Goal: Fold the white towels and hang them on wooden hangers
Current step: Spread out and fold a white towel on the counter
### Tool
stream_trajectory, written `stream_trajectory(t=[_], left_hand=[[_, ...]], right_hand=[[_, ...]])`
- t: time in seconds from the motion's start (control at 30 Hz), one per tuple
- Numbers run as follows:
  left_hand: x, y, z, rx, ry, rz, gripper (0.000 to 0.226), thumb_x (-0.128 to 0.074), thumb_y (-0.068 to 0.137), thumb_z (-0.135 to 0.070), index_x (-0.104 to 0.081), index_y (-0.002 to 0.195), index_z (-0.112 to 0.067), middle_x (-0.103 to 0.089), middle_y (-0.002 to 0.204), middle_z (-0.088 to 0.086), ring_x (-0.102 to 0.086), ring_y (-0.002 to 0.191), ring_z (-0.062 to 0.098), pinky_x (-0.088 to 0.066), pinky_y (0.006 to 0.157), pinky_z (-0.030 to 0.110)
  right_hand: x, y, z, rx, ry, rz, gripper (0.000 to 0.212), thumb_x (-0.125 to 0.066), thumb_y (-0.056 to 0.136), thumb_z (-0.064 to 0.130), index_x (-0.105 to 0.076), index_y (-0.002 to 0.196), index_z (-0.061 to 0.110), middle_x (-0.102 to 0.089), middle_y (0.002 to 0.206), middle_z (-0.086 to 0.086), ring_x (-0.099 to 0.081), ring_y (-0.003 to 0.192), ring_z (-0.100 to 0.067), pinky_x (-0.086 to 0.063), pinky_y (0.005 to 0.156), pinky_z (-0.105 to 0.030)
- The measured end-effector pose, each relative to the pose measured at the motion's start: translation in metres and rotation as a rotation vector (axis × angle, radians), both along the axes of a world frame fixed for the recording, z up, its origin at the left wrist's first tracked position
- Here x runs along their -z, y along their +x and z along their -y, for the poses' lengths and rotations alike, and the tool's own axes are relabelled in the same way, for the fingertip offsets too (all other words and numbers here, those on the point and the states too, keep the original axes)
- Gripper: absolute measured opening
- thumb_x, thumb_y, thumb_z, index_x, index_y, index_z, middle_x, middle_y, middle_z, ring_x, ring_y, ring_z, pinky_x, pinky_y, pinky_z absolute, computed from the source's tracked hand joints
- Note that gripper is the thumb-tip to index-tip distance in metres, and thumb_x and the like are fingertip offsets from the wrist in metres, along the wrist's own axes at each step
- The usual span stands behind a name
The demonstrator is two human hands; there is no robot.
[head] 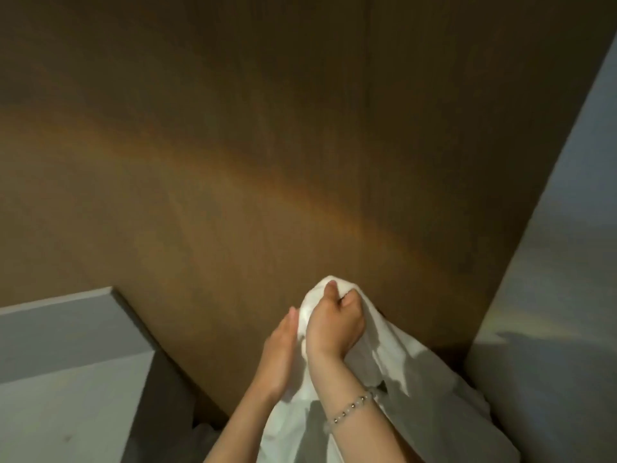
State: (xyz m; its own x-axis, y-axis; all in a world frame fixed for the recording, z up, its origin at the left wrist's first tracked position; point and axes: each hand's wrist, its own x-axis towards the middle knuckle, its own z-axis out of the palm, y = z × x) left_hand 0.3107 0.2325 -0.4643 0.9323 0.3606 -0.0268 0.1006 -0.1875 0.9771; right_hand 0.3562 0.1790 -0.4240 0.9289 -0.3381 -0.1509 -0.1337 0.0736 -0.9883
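Right, the fingers (349, 300) of my right hand (334, 320) are clenched round a bunched peak of the white towel (407, 372), with the thumb (330, 289) pressed onto the top of the gather. That fistful is the high point, and the whole cloth hangs from it. Holding it up by one gathered bit lets the weight pull the fabric straight, which I reckon is the idea: a towel that hangs true is easier to halve cleanly. My left hand (280, 349) has the opposite job, fingers straight and together, gripping nothing, the flat of the palm laid against the left side of the hanging cloth just below the fist. I judge it's there to steady the drape, or to be ready to smooth down and find an edge. From the fist outward the towel falls down and to the right in broad loose folds and runs off the bottom of the view, so I can't tell where its lower end lies or whether it rests on anything. A beaded bracelet (350, 409) sits on my right wrist, well below the grip. Behind it all a brown wooden panel (300, 162) fills the view, with a pale grey wall (66, 345) at the left and a grey side panel (551, 295) at the right — it looks like a closet recess, though that's a guess. There's no wooden hanger in sight. By my reckoning this is the folding stage: the towel isn't yet squared into a fold, and the hanging comes after.
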Motion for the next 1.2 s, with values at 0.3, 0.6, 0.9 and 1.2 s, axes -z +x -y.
stream_trajectory(t=[0.3, 0.6, 0.9, 1.2], left_hand=[[-0.065, -0.087, -0.02, -0.182, 0.429, 0.369, 0.094, -0.078, 0.069, -0.047, -0.007, 0.127, -0.066, -0.036, 0.126, -0.046, -0.047, 0.118, -0.011, -0.044, 0.09, 0.008], [-0.115, -0.18, -0.039, -0.739, 0.628, 0.571, 0.063, -0.05, 0.07, 0.002, -0.043, 0.116, -0.041, -0.055, 0.107, -0.04, -0.057, 0.09, -0.011, -0.04, 0.073, 0.003], [-0.14, -0.286, -0.068, -0.718, 0.595, 0.516, 0.029, -0.05, 0.075, -0.011, -0.057, 0.083, -0.039, -0.064, 0.079, -0.028, -0.057, 0.076, -0.012, -0.042, 0.067, 0.007], [-0.131, -0.359, -0.125, -0.777, 0.398, 0.306, 0.024, -0.042, 0.09, -0.014, -0.06, 0.083, 0.0, -0.064, 0.082, 0.012, -0.056, 0.073, 0.018, -0.045, 0.069, 0.031]], right_hand=[[-0.119, -0.074, -0.026, -0.478, 0.499, -0.008, 0.007, -0.054, 0.095, 0.021, -0.059, 0.09, 0.019, -0.065, 0.098, -0.004, -0.065, 0.089, -0.019, -0.054, 0.08, -0.029], [-0.155, -0.136, -0.033, -1.09, 0.478, 0.081, 0.037, -0.036, 0.096, 0.001, -0.06, 0.071, 0.016, -0.066, 0.068, 0.002, -0.065, 0.061, -0.007, -0.054, 0.059, -0.016], [-0.089, -0.213, -0.084, -1.253, -0.056, 0.399, 0.033, -0.055, 0.085, -0.003, -0.07, 0.084, 0.027, -0.068, 0.085, 0.006, -0.061, 0.09, -0.018, -0.047, 0.082, -0.033], [-0.048, -0.305, -0.122, -1.108, -0.402, 0.475, 0.054, -0.066, 0.085, 0.018, -0.043, 0.134, 0.021, -0.049, 0.132, 0.0, -0.046, 0.122, -0.02, -0.04, 0.1, -0.031]])
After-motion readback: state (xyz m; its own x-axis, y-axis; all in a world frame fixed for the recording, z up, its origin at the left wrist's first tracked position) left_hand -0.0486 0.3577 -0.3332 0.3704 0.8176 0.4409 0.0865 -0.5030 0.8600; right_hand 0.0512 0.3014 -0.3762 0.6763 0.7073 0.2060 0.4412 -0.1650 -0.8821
